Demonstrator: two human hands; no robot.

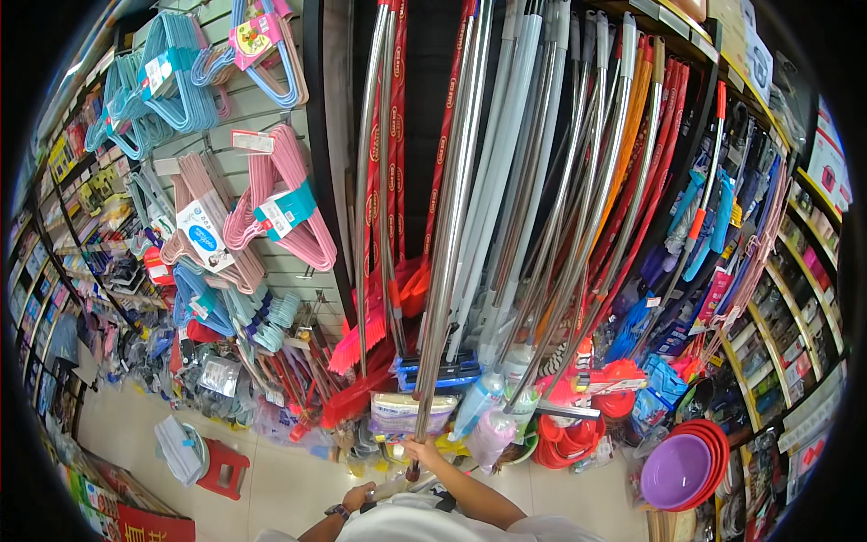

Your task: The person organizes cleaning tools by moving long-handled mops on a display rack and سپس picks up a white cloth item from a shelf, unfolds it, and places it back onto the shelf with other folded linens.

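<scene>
My right hand (423, 452) is closed around the lower end of a bundle of shiny metal poles (443, 271), which stand upright before me, their tops running out of view. My left hand (357, 496), with a dark watch on the wrist, is low at the front of my body, beside a clear plastic wrapper; its fingers are curled, and whether it grips the wrapper is unclear. Behind the poles are a blue mop head (437, 371) and a wrapped pack (413, 414). To their left hangs a pink broom head (359, 345).
Mops and brooms with long handles (589, 169) line the rack. Pink hangers (291, 196) hang at the left. A red stool (223, 467) stands on the floor at the lower left. Stacked red basins with a purple one (676, 471) are at the lower right, near shelves.
</scene>
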